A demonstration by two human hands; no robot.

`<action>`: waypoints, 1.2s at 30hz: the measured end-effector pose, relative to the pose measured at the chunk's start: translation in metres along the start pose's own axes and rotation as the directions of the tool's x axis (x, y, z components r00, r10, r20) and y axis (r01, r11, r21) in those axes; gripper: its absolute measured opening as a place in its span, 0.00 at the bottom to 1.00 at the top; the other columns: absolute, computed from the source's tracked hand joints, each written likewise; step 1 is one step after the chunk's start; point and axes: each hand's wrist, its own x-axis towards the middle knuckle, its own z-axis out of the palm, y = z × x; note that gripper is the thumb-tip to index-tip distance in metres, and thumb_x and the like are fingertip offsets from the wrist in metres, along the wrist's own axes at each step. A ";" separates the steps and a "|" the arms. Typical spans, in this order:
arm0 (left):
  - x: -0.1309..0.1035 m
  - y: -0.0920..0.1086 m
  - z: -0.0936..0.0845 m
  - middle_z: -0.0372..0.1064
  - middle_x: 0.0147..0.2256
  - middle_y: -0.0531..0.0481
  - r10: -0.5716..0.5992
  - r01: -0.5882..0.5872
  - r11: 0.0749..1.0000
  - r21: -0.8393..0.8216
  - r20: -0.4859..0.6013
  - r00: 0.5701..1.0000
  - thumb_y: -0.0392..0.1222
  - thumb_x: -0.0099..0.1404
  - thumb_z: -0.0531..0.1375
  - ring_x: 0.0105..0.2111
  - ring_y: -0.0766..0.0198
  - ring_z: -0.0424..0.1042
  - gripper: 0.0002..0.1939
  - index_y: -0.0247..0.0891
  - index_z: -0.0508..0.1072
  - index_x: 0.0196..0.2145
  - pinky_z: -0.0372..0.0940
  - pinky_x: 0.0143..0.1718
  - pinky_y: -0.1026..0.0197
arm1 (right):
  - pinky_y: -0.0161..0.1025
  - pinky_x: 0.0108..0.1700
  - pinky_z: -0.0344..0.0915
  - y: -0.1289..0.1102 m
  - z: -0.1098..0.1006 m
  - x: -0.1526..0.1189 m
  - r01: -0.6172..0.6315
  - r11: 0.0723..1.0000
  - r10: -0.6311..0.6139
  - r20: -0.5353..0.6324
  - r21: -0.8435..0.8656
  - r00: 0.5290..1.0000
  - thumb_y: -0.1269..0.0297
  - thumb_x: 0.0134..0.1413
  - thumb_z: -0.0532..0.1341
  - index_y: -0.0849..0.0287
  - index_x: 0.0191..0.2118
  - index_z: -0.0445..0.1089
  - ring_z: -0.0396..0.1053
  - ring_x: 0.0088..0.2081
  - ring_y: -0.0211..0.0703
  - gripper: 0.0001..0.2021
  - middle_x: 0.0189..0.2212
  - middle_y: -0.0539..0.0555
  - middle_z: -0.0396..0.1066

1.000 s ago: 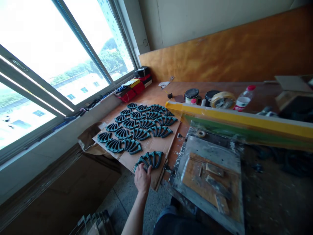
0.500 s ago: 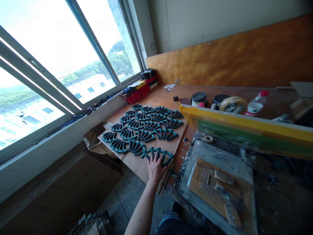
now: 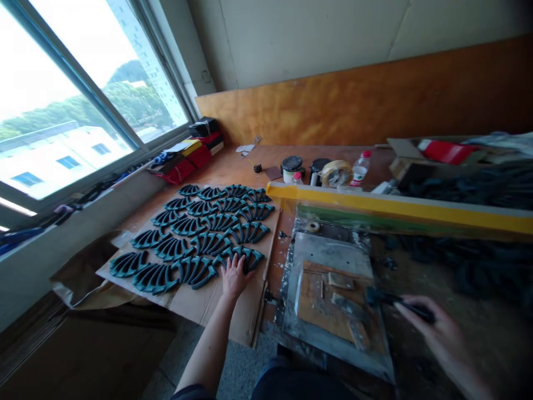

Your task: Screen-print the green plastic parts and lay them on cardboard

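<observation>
My left hand [image 3: 234, 278] rests palm down at the near right end of the nearest row, its fingers curled over a dark, curved, ribbed piece [image 3: 252, 258] with teal-green edges. The piece lies flat on a cardboard sheet [image 3: 189, 303]. Similar ribbed pieces [image 3: 191, 269] fill several rows beyond and to the left. At the right, my right hand [image 3: 437, 328] is closed around the black handle of what looks like a brush [image 3: 412, 308]. Its teal tip points left, above a worn wooden board [image 3: 316, 311]. Motion blurs this hand and tool.
A yellow-edged green partition [image 3: 400, 208] crosses the bench. Behind it stand dark-lidded jars [image 3: 292, 168], a tape roll [image 3: 335, 173] and a red-capped bottle [image 3: 360, 168]. Dark pieces [image 3: 478, 272] are heaped at the right. Red boxes [image 3: 187, 165] sit by the window.
The ribbed piece under my left hand has moved up into line with the nearest row. My right hand has come into view with the brush. The view has swung right.
</observation>
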 end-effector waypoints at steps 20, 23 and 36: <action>-0.010 0.145 -0.186 0.72 0.26 0.49 0.199 -0.069 0.198 -0.978 -0.029 0.980 0.65 0.63 0.49 0.27 0.63 0.68 0.29 0.36 0.76 0.33 0.64 0.30 0.63 | 0.40 0.41 0.70 -0.037 0.019 0.009 0.418 0.816 -0.309 0.309 -0.399 0.899 0.69 0.57 0.52 0.56 0.49 0.73 0.71 0.40 0.44 0.17 0.41 0.56 0.73; -0.036 0.114 -0.140 0.73 0.29 0.49 0.242 0.142 0.294 -0.945 0.217 0.946 0.61 0.60 0.57 0.29 0.63 0.69 0.26 0.35 0.77 0.42 0.63 0.30 0.65 | 0.41 0.42 0.69 -0.044 -0.008 0.043 0.298 0.866 -0.263 0.142 -0.401 0.954 0.61 0.62 0.50 0.63 0.49 0.72 0.71 0.40 0.46 0.18 0.42 0.60 0.73; -0.044 0.089 -0.026 0.70 0.29 0.50 0.190 0.127 0.572 -0.810 0.282 0.940 0.54 0.61 0.55 0.28 0.63 0.68 0.35 0.34 0.60 0.62 0.61 0.31 0.63 | 0.39 0.38 0.62 -0.119 0.061 0.032 0.706 0.619 -0.499 0.523 -0.344 0.691 0.80 0.53 0.55 0.60 0.33 0.67 0.65 0.37 0.45 0.09 0.31 0.54 0.69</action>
